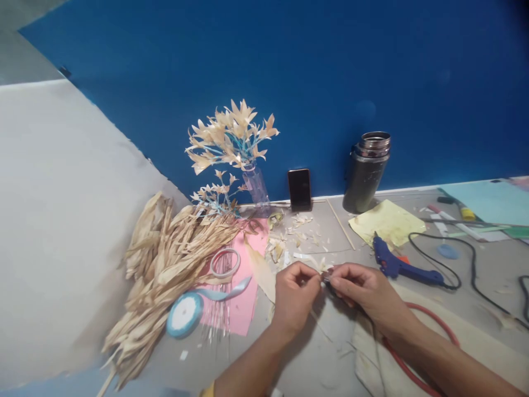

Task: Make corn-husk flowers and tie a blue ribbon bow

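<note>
You're pinching one small husk piece (pixel 323 268) just left of the glue gun (pixel 397 266). Left hand (pixel 295 289) and right hand (pixel 359 286) fingers are both gripping it, tips meeting. It's looking like mid-step shaping or binding; the next move is calling for a steady hold and fine fingertip work. Lying farther left of the gun: one tape ring (pixel 225 263), one ribbon spool (pixel 184 314), one husk pile (pixel 165 259).

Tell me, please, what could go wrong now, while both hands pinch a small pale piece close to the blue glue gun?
1. The glue gun lies close beside the right hand; if it is hot, a knuckle may brush its nozzle.
2. Its black cord loops nearby; a passing arm could drag the gun.
3. The small pale piece, pinched between the left hand and the right, may tear or drop among the scraps.
</note>
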`<action>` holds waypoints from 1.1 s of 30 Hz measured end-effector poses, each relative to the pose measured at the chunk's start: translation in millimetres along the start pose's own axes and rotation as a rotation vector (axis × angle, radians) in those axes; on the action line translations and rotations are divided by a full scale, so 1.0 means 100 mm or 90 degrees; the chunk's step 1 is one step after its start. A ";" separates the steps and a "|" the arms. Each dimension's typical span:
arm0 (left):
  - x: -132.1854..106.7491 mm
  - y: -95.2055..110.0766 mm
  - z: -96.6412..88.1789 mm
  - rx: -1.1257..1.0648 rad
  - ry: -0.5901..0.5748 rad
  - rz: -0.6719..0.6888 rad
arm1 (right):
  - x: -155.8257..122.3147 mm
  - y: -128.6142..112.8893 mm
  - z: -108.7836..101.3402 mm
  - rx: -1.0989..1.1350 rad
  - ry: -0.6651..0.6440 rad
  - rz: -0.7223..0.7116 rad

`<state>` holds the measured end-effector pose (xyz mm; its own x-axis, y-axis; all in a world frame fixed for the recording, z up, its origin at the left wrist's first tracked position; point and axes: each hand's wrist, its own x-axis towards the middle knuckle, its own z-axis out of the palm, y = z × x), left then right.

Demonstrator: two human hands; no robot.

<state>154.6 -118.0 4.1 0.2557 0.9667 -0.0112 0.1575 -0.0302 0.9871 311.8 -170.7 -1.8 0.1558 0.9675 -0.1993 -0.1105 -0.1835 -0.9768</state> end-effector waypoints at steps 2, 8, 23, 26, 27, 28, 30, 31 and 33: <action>0.04 0.01 -0.01 -0.091 -0.031 -0.086 | 0.00 0.02 0.00 0.000 -0.011 0.000; 0.07 0.04 -0.03 -0.228 -0.066 -0.179 | 0.01 0.05 -0.02 -0.013 -0.028 -0.014; 0.06 -0.02 -0.07 -0.351 -0.207 -0.238 | -0.03 -0.04 -0.04 -0.029 -0.093 0.021; 0.05 -0.03 -0.06 -0.369 -0.211 -0.238 | -0.04 -0.03 -0.05 -0.020 -0.106 0.023; 0.04 -0.02 -0.06 -0.375 -0.215 -0.239 | -0.04 -0.03 -0.05 -0.016 -0.108 0.022; 0.04 -0.02 -0.07 -0.380 -0.219 -0.239 | -0.04 -0.03 -0.06 -0.014 -0.109 0.021; 0.03 -0.01 -0.08 -0.391 -0.230 -0.236 | -0.04 -0.05 -0.07 -0.009 -0.106 0.021; 0.03 -0.01 -0.09 -0.397 -0.240 -0.233 | -0.04 -0.06 -0.07 -0.006 -0.102 0.022; 0.03 0.00 -0.11 -0.411 -0.274 -0.229 | -0.03 -0.09 -0.08 0.003 -0.090 0.028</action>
<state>144.8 -112.6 6.2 0.6552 0.7048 -0.2718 -0.2420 0.5367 0.8083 319.9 -173.5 6.9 0.0110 0.9735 -0.2284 -0.1194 -0.2255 -0.9669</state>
